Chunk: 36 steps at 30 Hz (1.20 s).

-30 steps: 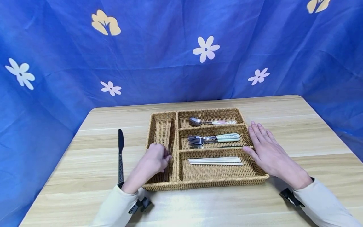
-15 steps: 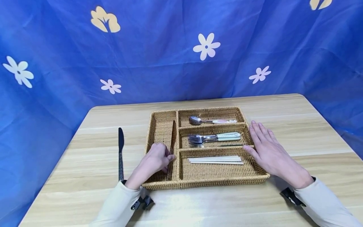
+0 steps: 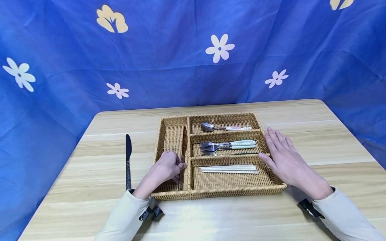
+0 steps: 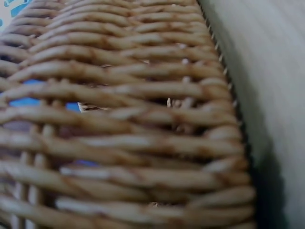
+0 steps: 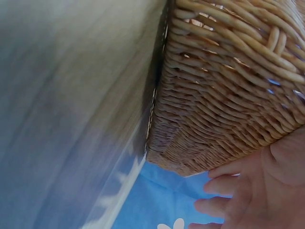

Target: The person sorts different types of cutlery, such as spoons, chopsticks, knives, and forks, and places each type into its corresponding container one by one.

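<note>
In the head view a wicker cutlery tray [image 3: 238, 193] with divided compartments stands on the table. My left hand [image 3: 165, 168] reaches into its long left compartment, fingers bent. Between thumb and fingers it pinches a dark brown-looking knife [image 3: 184, 142], which lies lengthwise close along the divider; the hand covers part of it. My right hand [image 3: 284, 162] lies with straight, spread fingers against the tray's right rim, also seen in the right wrist view beside the woven wall [image 5: 224, 95]. In the left wrist view only the wicker wall [image 4: 124, 124] fills the picture, the hand out of sight.
A black knife [image 3: 128, 160] lies on the table left of the tray. The right compartments hold a spoon [image 3: 208, 127], several forks [image 3: 211, 146] and white chopsticks [image 3: 229, 169]. A blue flowered cloth [image 3: 169, 60] hangs behind the table [image 3: 99, 140].
My left hand has shifted slightly right with the knife, which now lies straighter and closer to the divider. The right hand keeps its place on the rim. The head view tilts slightly.
</note>
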{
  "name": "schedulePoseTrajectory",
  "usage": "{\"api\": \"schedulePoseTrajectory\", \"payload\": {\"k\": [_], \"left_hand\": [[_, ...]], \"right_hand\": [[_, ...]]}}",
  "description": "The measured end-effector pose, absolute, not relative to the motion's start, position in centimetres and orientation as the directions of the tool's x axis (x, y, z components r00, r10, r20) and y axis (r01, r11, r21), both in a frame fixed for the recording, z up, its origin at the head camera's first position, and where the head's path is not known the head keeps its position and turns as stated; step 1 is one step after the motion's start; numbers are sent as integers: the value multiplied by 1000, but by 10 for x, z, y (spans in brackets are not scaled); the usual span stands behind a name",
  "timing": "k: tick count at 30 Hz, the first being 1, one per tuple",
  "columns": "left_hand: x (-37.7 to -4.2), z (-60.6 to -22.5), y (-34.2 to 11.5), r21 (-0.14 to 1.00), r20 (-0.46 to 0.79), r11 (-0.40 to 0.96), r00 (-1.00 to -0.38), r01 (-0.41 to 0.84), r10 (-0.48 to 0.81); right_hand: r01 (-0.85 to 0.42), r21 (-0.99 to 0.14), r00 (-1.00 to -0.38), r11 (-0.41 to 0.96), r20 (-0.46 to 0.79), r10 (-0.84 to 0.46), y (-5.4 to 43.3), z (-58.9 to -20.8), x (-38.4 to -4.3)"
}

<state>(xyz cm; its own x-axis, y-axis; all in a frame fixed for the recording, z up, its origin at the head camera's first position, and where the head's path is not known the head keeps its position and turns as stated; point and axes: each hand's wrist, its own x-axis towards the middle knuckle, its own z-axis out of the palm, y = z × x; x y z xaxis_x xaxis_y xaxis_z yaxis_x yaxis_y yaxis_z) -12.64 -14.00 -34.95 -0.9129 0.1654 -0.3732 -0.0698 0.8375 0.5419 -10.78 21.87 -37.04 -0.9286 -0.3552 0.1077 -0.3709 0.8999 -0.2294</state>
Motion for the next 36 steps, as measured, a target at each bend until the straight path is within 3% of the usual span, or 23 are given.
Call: {"api": "schedulePoseTrajectory", "payload": {"k": [9, 16, 20, 28, 36], "left_hand": [[-127, -351, -140, 564, -385, 820, -909, -96, 159], [-123, -351, -142, 525, -314, 850, -938, -43, 147], [-122, -343, -147, 572, -250, 820, -951, 5, 181], [-128, -315, -182, 630, -53, 769, -982, 109, 182], [-128, -306, -226, 642, -34, 763, -991, 76, 128]], "right_hand": [[-383, -210, -924, 900, 109, -367, 219, -370, -109], [-396, -175, -918, 902, 117, -380, 218, -371, -110], [-400, -165, -916, 902, 121, -384, 218, -372, -109], [-404, -164, -914, 900, 124, -387, 217, -371, -110], [-392, -180, -920, 902, 98, -380, 219, -370, -110]]}}
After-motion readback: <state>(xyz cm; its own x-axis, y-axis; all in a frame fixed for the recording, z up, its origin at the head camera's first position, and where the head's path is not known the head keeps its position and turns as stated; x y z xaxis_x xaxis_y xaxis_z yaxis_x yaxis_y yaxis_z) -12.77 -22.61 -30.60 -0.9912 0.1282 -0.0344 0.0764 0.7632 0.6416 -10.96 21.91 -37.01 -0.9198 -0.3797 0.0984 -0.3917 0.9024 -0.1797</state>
